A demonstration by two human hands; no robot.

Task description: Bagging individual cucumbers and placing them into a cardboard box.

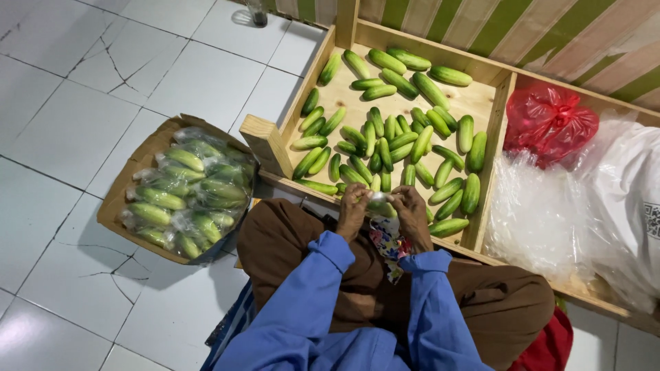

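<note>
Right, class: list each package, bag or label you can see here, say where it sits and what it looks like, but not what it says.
Cardboard box: on the floor, left; brown, holding cucumbers wrapped in clear plastic.
Red bag: right compartment of the wooden tray, at the back; crumpled, knotted.
Clear bags: in front of the red bag; see-through, crinkled.
White bag: far right; carries a small square black-and-white code label.

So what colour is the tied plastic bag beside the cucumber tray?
Red; the plastic bag shows clearly in the head view.

Loose cucumbers (385, 141) lie in the wooden tray (492, 148), ahead of the person's knees. A cardboard box (124, 185) of bagged cucumbers (189, 196) sits left of it; plastic bags (550, 120) lie to its right.
</note>
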